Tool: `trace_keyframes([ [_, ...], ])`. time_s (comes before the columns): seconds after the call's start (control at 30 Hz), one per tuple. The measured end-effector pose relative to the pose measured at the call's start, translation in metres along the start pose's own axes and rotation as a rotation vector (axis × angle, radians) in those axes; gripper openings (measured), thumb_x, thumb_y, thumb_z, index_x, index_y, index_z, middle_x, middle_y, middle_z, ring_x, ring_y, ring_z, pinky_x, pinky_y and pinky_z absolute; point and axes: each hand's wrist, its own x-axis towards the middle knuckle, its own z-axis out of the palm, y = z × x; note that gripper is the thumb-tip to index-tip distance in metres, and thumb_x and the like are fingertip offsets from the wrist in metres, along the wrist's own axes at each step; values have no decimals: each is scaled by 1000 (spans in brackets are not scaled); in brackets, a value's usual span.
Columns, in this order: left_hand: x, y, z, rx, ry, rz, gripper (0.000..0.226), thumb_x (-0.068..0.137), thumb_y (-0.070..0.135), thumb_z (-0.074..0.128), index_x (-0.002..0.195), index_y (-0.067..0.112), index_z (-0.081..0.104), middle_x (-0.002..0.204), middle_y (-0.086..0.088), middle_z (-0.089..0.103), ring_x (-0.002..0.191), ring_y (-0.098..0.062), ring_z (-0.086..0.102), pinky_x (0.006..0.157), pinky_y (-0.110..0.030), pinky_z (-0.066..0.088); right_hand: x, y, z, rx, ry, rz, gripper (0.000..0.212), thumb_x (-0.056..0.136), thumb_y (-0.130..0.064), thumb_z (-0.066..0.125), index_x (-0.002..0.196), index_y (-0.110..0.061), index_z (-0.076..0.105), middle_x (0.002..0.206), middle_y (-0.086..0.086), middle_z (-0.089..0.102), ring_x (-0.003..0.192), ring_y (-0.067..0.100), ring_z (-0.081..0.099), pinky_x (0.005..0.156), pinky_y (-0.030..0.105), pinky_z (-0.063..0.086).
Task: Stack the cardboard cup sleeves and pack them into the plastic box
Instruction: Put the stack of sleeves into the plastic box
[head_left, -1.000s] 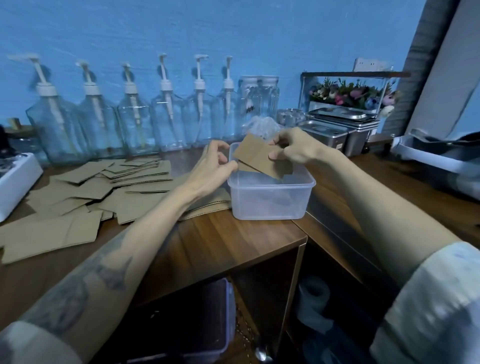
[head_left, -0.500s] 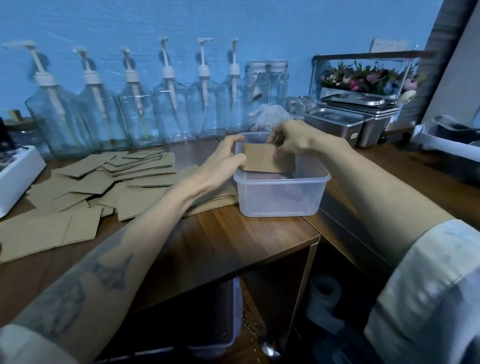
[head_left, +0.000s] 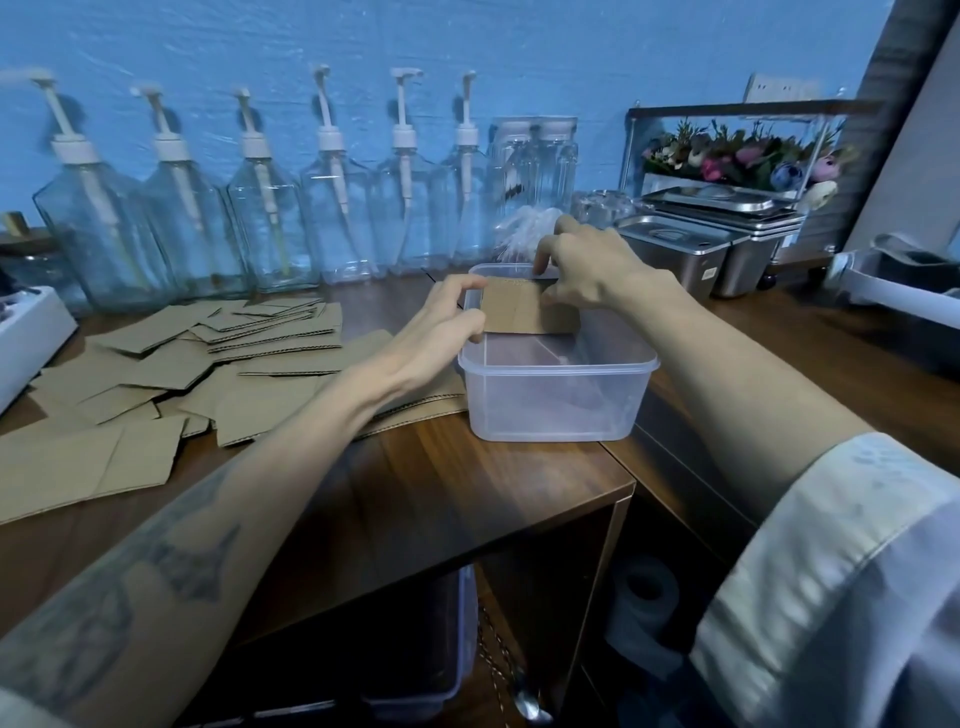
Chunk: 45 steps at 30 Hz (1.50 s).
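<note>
While both hands work over the clear plastic box (head_left: 558, 400), a flat cardboard cup sleeve (head_left: 524, 312) sits at the box's far left part, its lower edge inside the rim and its upper edge about level with it. The left hand (head_left: 441, 327) meets the sleeve at its left end, the fingers (head_left: 465, 283) curled narrow round that edge, with the hand lying over the box's left rim. The right hand (head_left: 592, 270) comes from the right and pinches the sleeve's upper right part, thumb in front and fingers bent down behind it; one finger points down at the far rim. How deep the sleeve goes into the box I cannot tell, since the wall is cloudy. The box stands on the wooden bench (head_left: 415, 499) near its front right corner.

To the left of the box, loose cup sleeves (head_left: 208, 374) lie spread over the bench in overlapping layers, some fanned in a rough pile toward the back, a few reaching under the left forearm and touching the box's left side. Along the blue wall (head_left: 467, 41) stands a row of clear pump bottles (head_left: 270, 218) with white pump heads. Just behind the box is a crumpled clear bag (head_left: 519, 228). To the right are steel lidded containers (head_left: 685, 249) and, above them, a small rack with artificial flowers (head_left: 737, 156). A white tray (head_left: 26, 338) shows at the left edge. Under the bench, a dim shelf space holds a plastic bin (head_left: 426, 665) and a paper roll (head_left: 644, 603).
</note>
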Motion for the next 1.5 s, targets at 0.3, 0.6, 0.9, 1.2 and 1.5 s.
trace_keyframes([
  [0.3,2,-13,-10,56,57,0,64,89,67,41,142,30,40,146,11,42,119,1,45,98,-28,31,-6,-2,-8,100,2,74,25,78,-32,74,102,-27,70,111,2,66,105,28,60,87,39,42],
  [0.6,4,-16,-14,141,205,-12,50,97,60,38,131,27,52,134,11,54,115,-5,51,91,-26,33,-12,-4,-18,132,-22,80,30,80,-33,75,108,-24,68,113,3,65,104,27,60,88,38,44],
  [0.9,-9,-22,-39,505,244,-19,45,96,45,52,136,23,50,142,2,48,129,-19,47,108,-48,38,-10,-27,-32,270,-19,0,35,79,-32,78,110,-20,67,107,2,64,109,27,56,89,40,49],
  [1.2,-18,-24,-37,477,248,20,41,98,45,50,133,24,53,138,4,52,126,-16,50,106,-41,39,-14,-23,-24,219,-94,-9,44,78,-32,80,116,-17,66,116,6,62,106,25,59,85,33,46],
  [1.5,-7,-14,-19,287,214,25,35,100,42,47,127,22,58,126,7,55,108,-7,52,89,-24,35,-18,-27,-14,93,-560,-36,58,70,-44,84,121,-22,68,118,-5,67,108,21,60,102,40,46],
])
